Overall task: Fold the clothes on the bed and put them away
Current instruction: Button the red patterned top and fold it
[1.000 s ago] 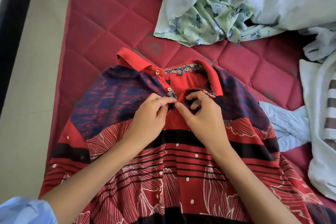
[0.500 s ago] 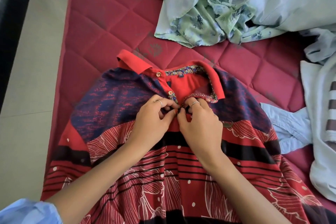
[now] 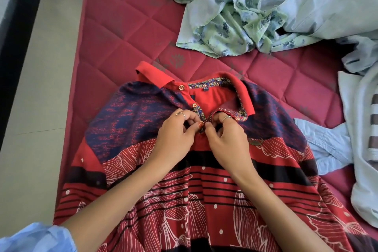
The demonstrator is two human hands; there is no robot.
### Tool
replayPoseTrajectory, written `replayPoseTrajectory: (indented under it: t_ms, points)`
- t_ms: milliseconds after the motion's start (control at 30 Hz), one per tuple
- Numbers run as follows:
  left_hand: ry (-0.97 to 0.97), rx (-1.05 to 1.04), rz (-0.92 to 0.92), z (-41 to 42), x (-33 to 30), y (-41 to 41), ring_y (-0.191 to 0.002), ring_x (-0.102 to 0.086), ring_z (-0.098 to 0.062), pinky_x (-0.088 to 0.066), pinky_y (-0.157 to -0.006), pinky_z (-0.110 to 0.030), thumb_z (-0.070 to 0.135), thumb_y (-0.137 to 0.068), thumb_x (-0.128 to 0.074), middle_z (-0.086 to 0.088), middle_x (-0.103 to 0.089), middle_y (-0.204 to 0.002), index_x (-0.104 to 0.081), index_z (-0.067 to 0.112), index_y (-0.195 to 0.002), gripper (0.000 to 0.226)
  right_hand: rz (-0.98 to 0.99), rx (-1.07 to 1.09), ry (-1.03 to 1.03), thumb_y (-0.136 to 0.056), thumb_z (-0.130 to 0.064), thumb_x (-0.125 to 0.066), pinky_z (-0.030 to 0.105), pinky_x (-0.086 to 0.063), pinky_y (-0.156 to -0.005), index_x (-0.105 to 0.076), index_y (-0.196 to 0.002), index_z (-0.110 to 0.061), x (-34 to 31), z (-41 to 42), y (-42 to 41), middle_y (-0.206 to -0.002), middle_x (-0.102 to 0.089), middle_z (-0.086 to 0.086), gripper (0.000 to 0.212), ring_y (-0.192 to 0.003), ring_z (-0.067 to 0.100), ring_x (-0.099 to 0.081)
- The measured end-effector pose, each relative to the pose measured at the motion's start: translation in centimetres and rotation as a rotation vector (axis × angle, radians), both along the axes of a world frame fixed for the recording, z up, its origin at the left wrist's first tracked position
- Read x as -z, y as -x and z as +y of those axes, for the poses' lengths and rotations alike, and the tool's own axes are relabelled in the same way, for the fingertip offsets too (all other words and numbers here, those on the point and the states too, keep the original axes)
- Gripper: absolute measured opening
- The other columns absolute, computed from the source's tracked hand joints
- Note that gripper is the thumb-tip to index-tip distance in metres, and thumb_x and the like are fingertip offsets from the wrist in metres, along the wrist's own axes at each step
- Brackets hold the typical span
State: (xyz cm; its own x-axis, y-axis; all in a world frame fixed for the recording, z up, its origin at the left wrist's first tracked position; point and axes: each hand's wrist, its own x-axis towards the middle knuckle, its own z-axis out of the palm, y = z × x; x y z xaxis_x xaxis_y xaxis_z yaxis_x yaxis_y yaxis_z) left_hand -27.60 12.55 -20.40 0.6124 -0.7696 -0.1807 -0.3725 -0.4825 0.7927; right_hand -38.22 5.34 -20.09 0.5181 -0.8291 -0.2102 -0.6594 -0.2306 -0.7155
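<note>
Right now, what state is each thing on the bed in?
Red polo shirt: spread flat, unfolded, collar open, two upper buttons undone.
Left hand: pinching the placket.
Right hand: pinching the placket.
Green floral garment: crumpled, unfolded.
Pale blue garment: crumpled, unfolded.
Striped garment: unfolded.

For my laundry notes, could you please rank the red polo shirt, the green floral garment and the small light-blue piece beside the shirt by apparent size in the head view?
1. red polo shirt, nearest the camera
2. green floral garment
3. small light-blue piece, partly hidden
</note>
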Motion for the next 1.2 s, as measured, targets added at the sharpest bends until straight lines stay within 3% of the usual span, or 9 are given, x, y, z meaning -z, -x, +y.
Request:
replayPoseTrajectory:
  t_ms: [133, 300, 767, 1000, 1133, 1200]
  points:
    - [0.031, -0.026, 0.122, 0.1, -0.7, 0.1, -0.063, -0.054, -0.01, -0.039, -0.056, -0.007, 0.014, -0.089, -0.064, 0.013, -0.061, -0.075, -0.065, 0.022, -0.086, 0.008, -0.059, -0.004, -0.03, -0.091, -0.028, -0.059, 0.034, -0.042, -0.064, -0.052, -0.081, -0.023, -0.1, -0.2, 0.2, -0.055, -0.046, -0.007, 0.012, -0.055, 0.01, -0.044]
    - [0.027, -0.067, 0.134, 0.1, -0.6, 0.1, -0.056, -0.05, -0.001, -0.037, -0.052, -0.009, 0.015, -0.09, -0.063, 0.011, -0.056, -0.061, -0.066, 0.018, -0.086, 0.006, -0.181, 0.005, -0.054, -0.09, -0.02, -0.061, 0.034, -0.041, -0.059, -0.06, -0.08, -0.017, 0.1, -0.2, 0.2, -0.054, -0.046, -0.007, 0.01, -0.051, 0.008, -0.041]
    - [0.054, -0.06, 0.171, 0.1, -0.5, 0.1, -0.057, -0.051, 0.002, -0.038, -0.055, -0.007, 0.015, -0.091, -0.062, 0.015, -0.06, -0.066, -0.065, 0.02, -0.087, 0.007, -0.281, 0.028, -0.001, -0.089, -0.012, -0.061, 0.036, -0.044, -0.061, -0.059, -0.08, -0.01, 0.2, 0.8, 0.0, -0.067, -0.06, 0.007, 0.01, -0.06, 0.017, -0.051]
    - [0.083, -0.047, 0.21, 0.4, -0.4, 0.1, -0.049, -0.049, 0.004, -0.034, -0.05, -0.008, 0.014, -0.091, -0.063, 0.015, -0.058, -0.058, -0.067, 0.022, -0.085, 0.01, -0.337, 0.03, -0.033, -0.091, -0.013, -0.06, 0.033, -0.046, -0.06, -0.063, -0.087, -0.015, -0.1, 0.9, 0.1, -0.071, -0.063, 0.002, 0.006, -0.058, 0.013, -0.052]
    - [0.105, -0.062, 0.224, 0.4, -0.2, 0.2, -0.052, -0.049, 0.002, -0.038, -0.054, -0.01, 0.012, -0.091, -0.063, 0.012, -0.06, -0.061, -0.068, 0.021, -0.088, 0.01, -0.371, 0.042, -0.081, -0.092, -0.022, -0.049, 0.038, -0.052, -0.063, -0.066, -0.088, -0.021, -0.1, 0.6, 0.2, -0.07, -0.063, -0.011, 0.018, -0.06, 0.007, -0.056]
    - [0.102, -0.071, 0.207, 0.3, -0.1, 0.2, -0.058, -0.053, -0.001, -0.042, -0.059, -0.014, 0.01, -0.09, -0.062, 0.012, -0.062, -0.065, -0.068, 0.019, -0.089, 0.01, -0.374, 0.034, -0.096, -0.092, -0.016, -0.049, 0.038, -0.054, -0.066, -0.067, -0.09, -0.022, 0.1, 0.4, 0.2, -0.073, -0.063, -0.016, 0.019, -0.063, 0.004, -0.057]
